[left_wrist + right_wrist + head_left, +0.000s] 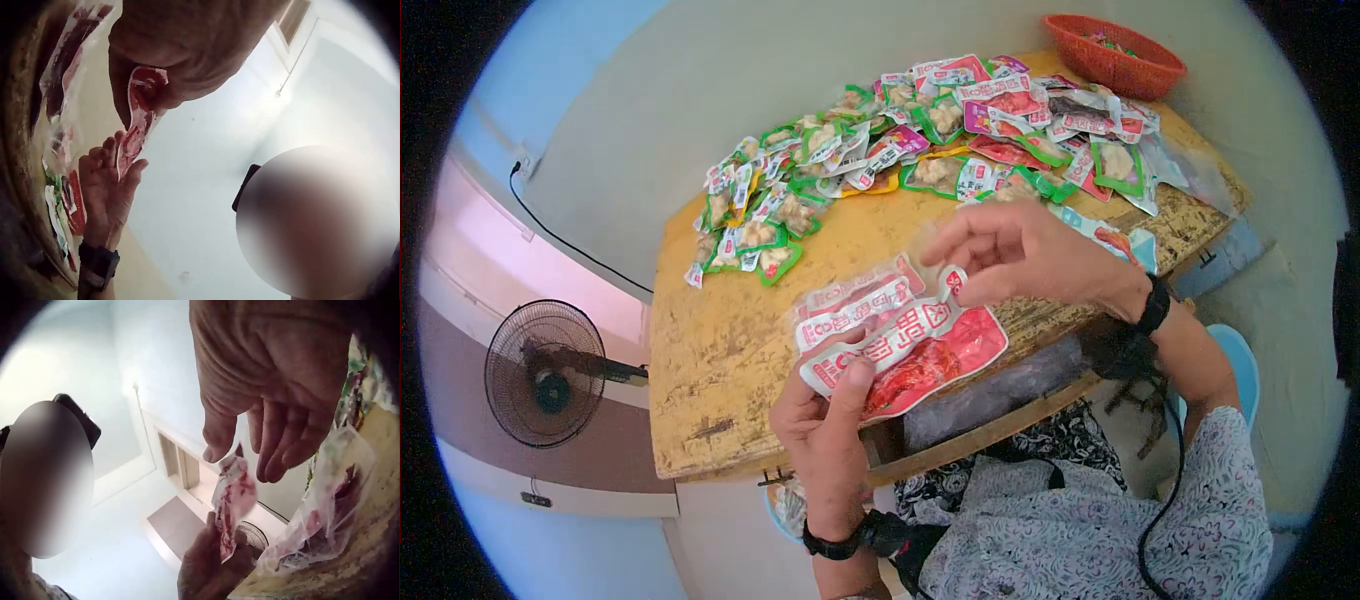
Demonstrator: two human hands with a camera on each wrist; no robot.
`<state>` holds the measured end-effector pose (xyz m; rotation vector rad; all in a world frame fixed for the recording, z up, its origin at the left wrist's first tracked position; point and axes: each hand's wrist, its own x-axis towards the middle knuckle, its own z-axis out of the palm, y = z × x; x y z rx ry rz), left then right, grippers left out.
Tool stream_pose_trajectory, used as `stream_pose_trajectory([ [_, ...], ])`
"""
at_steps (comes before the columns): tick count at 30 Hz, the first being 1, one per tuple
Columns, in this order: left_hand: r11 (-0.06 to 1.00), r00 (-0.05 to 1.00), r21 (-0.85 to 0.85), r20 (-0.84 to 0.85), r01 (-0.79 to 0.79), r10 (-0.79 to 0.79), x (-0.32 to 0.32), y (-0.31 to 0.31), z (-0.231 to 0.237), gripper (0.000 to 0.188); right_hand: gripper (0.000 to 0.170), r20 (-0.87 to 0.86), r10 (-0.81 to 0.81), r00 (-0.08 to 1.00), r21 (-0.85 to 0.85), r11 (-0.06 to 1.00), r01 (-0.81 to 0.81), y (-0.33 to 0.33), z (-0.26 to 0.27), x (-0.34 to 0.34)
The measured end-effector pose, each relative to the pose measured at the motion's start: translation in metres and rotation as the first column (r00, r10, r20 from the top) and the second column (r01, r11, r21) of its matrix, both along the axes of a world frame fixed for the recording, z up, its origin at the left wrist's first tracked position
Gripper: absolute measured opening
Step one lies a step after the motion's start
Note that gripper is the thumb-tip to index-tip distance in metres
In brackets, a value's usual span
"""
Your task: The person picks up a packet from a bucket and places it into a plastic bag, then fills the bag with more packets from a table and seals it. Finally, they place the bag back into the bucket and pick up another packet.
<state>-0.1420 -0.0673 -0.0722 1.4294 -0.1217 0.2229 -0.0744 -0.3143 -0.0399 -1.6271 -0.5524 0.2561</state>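
Observation:
My left hand (828, 450) grips a red and white vacuum-sealed snack packet (940, 360) at its lower left, thumb on the printed front. The packet is tilted above the table's front edge, with dark red food showing through its window. My right hand (1030, 255) is beside the packet's upper corner. In the right wrist view, its thumb and fingers are apart around that corner (232, 461). Behind the held packet, a clear plastic bag (356, 453) lies on the table with similar red and white packets (860, 300), partly hidden.
Many sealed snack packets (935, 172) are heaped along the back of the worn yellow table (730, 370). A red basket (1115, 70) stands at the back right corner. Below the front edge, a drawer (990, 425) is pulled out with plastic inside. A fan (545, 372) is at left.

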Motion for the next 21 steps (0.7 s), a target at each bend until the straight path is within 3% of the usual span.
stream_pose_trajectory([
  [3,1.0,1.0,-0.011,0.028,-0.011,0.012,0.002,-0.002,-0.004,0.027,0.035,-0.189,0.105,0.976,0.1,0.991,-0.087,0.005,-0.007,-0.012],
  [7,0.999,0.997,0.034,0.077,-0.006,0.003,0.004,-0.012,-0.006,0.029,0.022,-0.015,-0.024,1.0,0.091,0.996,0.025,0.011,-0.027,-0.011],
  [10,0.997,0.997,0.073,0.077,-0.02,0.014,0.001,-0.017,-0.003,0.031,0.024,0.142,-0.119,0.983,-0.249,0.957,0.152,0.006,-0.008,-0.018],
  [12,0.984,0.991,0.164,0.119,-0.075,0.056,-0.001,-0.017,-0.006,0.031,0.025,0.273,-0.175,0.946,-0.213,0.948,0.237,0.01,-0.017,-0.021],
  [14,0.937,0.97,0.308,0.221,-0.166,0.099,-0.001,-0.015,-0.015,0.03,0.026,0.463,-0.229,0.856,-0.162,0.928,0.336,0.018,-0.022,-0.03],
  [16,0.931,0.957,0.307,0.266,-0.197,0.115,-0.001,-0.021,-0.019,0.03,0.024,0.684,-0.265,0.68,-0.089,0.894,0.439,0.027,-0.022,-0.04],
  [17,0.929,0.949,0.305,0.293,-0.21,0.118,0.0,-0.023,-0.019,0.031,0.024,0.67,-0.266,0.693,-0.111,0.887,0.447,0.025,-0.024,-0.041],
  [19,0.959,0.987,0.252,0.13,-0.127,0.096,-0.001,-0.023,-0.01,0.03,0.022,0.652,-0.263,0.711,-0.153,0.873,0.463,0.021,-0.024,-0.04],
  [21,0.985,0.998,0.167,0.032,-0.051,0.047,-0.001,-0.02,-0.005,0.032,0.02,0.399,-0.262,0.879,-0.178,0.918,0.355,0.012,-0.021,-0.04],
])
